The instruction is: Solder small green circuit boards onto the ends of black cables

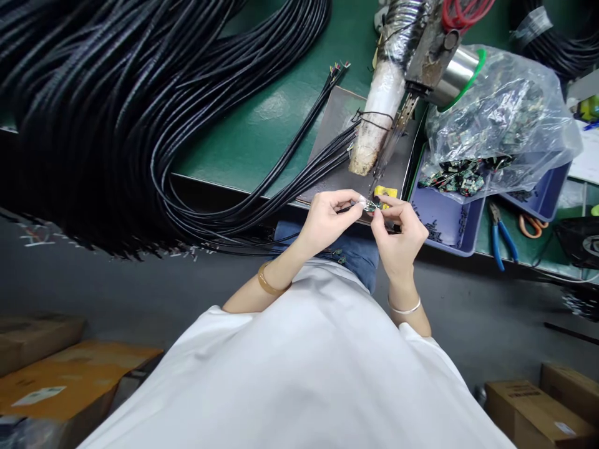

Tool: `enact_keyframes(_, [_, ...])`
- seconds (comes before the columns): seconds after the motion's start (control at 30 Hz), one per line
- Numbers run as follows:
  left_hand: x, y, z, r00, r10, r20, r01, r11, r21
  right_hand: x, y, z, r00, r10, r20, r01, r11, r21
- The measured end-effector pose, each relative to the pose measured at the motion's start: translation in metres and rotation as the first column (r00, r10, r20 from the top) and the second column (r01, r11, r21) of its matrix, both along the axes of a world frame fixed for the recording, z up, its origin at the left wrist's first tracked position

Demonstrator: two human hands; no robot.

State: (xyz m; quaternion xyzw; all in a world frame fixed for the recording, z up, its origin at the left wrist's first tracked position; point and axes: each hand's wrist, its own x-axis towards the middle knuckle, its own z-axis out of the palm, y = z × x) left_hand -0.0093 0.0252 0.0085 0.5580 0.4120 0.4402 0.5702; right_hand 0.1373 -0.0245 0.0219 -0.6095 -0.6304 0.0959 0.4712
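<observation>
The grip of the left hand [334,215] is a close pinch of thumb and forefinger, and the right hand [400,234] meets it with its own fingertips drawn together. Between them they have hold of a small wired part [371,206], just over the front edge of the grey plate [341,115] and below the metal rod [395,137] that slants down toward it. Which fingers press on wire and which on the part's body is too small to tell.

A few cable ends with little green pieces [340,257] on them lie across the lap, and these look like finished ones. The piece in hand appears partway through, with its joint too small to judge.

Much seems left: one bunch of cable ends [337,72] lies on the green surface [281,112] with coloured wires bare, another bunch [341,149] rests on the plate, and a great mass of black cable [116,112] fills the left side. To the right, small boards [461,178] spill from a clear bag [524,93] over a purple tray [449,212], apparently the unused supply.
</observation>
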Motion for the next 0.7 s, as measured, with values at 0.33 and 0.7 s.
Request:
enact_keyframes(0.33, [-0.0085,0.0082,0.0066,0.988,-0.078,-0.134,0.09,0.992,0.086,-0.0004,0.0051,-0.0052,1.0,0.029,-0.01,-0.029,0.999,0.021])
enact_keyframes(0.7, [-0.0008,0.0093,0.0046,0.998,0.002,-0.066,0.003,0.998,0.069,-0.0029,0.0113,0.0028,0.998,0.027,0.061,-0.032,0.996,0.079])
